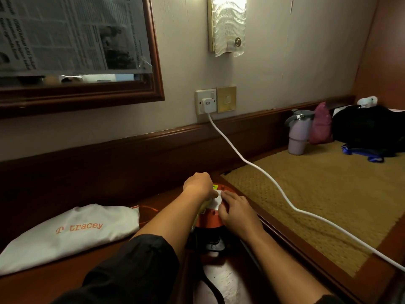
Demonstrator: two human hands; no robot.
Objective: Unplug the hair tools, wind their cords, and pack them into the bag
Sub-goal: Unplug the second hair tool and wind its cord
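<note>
Both hands meet on an orange and white hair dryer (209, 216) that lies on the dark wooden desk (223, 279), just left of the desk's raised edge. The left hand (200, 186) reaches across from the left with its fingers curled down over the far end of the dryer, gripping it; the black sleeve (131, 273) of that arm fills the lower left. The right hand (236, 210) rests on the nearer white part of the dryer, fingers bent and pressed against it, so it seems to hold the body, though how far the fingers wrap cannot be told. A dark part of the dryer with a switch (213, 246) shows just below the hands, and a black cord (210, 284) trails from there toward the bottom edge. To the left of the arms lies a white drawstring bag (65, 235) printed with the word "tracey" in orange, flat on the desk, its orange string (146, 208) near the left forearm. On the wall behind, a white plug (207, 105) sits in a white socket (200, 95) beside a brass switch plate (226, 98), and its white cable (263, 172) runs down and to the right across a woven yellow mat (317, 194). Far right on the mat stand a lilac tumbler (298, 137), a pink bag (321, 126) and a black bag (368, 128). A wood-framed mirror (87, 93) and a lit wall lamp (228, 25) hang above.
</note>
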